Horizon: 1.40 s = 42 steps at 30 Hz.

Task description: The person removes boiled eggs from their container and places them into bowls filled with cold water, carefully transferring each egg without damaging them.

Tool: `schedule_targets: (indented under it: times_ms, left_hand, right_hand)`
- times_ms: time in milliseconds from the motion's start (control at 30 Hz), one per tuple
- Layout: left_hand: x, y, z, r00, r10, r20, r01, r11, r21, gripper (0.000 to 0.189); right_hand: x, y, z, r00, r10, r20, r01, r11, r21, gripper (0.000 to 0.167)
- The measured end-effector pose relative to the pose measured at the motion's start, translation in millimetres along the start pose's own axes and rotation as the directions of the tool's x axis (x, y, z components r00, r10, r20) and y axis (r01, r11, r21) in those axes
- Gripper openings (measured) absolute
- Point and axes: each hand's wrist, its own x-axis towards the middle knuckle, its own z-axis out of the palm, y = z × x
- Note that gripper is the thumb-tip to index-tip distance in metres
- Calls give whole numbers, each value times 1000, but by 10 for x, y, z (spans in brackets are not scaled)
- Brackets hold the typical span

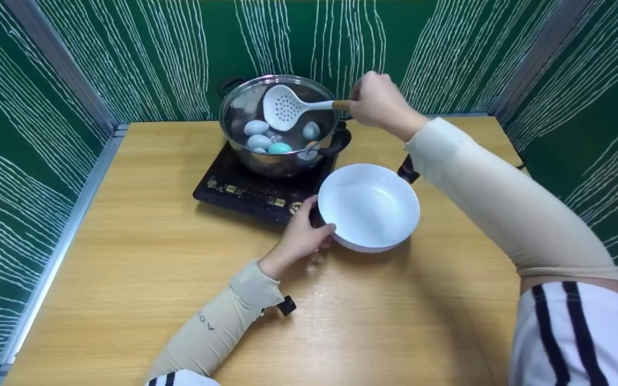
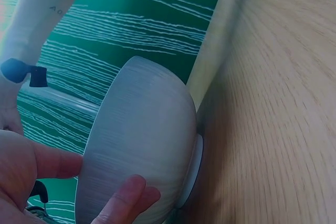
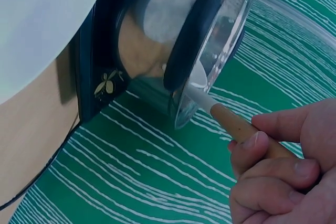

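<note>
My left hand (image 1: 303,233) holds a white bowl (image 1: 369,206) by its near left side, thumb at the rim and fingers against the outer wall. Nothing lies in the bowl; whether its foot touches the table I cannot tell. In my right hand (image 1: 377,99) is the wooden handle (image 3: 233,124) of a white slotted spoon (image 1: 285,107), fingers curled round it. The spoon's head carries nothing and is over the steel pot (image 1: 271,165). Inside the pot lie several pale blue eggs (image 1: 258,142) and a turquoise egg (image 1: 279,148).
The pot stands on a black induction cooker (image 1: 244,195), its dark side handle (image 1: 337,142) pointing toward the bowl. A wooden table (image 1: 153,236) bears everything. Green walls (image 1: 142,64) with white streaks enclose the back and sides. A cable (image 3: 39,171) runs from the cooker's side.
</note>
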Motion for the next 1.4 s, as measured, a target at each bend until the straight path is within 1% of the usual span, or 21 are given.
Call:
schedule_targets:
  times_ms: [133, 367, 500, 567, 767, 867, 933, 1133, 1200, 1300, 1400]
  left_hand:
    - [2, -5, 2, 1000, 7, 1, -7, 1000, 7, 81]
    - [6, -1, 7, 1000, 8, 2, -8, 1000, 16, 82]
    - [0, 4, 5, 1000, 9, 3, -9, 1000, 23, 81]
    - [1, 2, 3, 1000, 10, 1, -10, 1000, 9, 81]
    - [4, -11, 9, 1000, 8, -1, -8, 1000, -4, 80]
    - [4, -13, 12, 1000, 2, -1, -2, 1000, -2, 81]
    - [4, -11, 11, 1000, 1, -1, -1, 1000, -2, 81]
    - [0, -9, 6, 1000, 23, -3, -23, 1000, 3, 80]
    - [1, -14, 4, 1000, 29, -3, -29, 1000, 6, 80]
    - [-2, -21, 5, 1000, 31, -3, -31, 999, 6, 80]
    - [-6, -24, 7, 999, 35, -5, -35, 999, 7, 81]
  right_hand:
    - [17, -79, 63, 1000, 2, 20, -2, 1000, 8, 30]
    - [29, -180, 139, 999, -33, 41, 32, 999, 32, 28]
    - [35, -210, 141, 998, -5, 68, 1, 998, 57, 28]
    - [38, -221, 140, 997, 7, 75, -12, 998, 68, 27]
    - [24, -244, 140, 993, 13, 120, -25, 995, 102, 25]
    - [10, -253, 119, 988, 21, 153, -40, 991, 126, 29]
    - [2, -248, 91, 985, 16, 172, -40, 990, 138, 26]
    - [-20, -192, -22, 975, -16, 221, -19, 988, 155, 26]
    - [-23, -170, -59, 970, -15, 243, -27, 985, 168, 25]
    - [-27, -131, -112, 956, 7, 292, -71, 976, 207, 24]
    - [-34, -83, -145, 940, 46, 337, -141, 955, 262, 24]
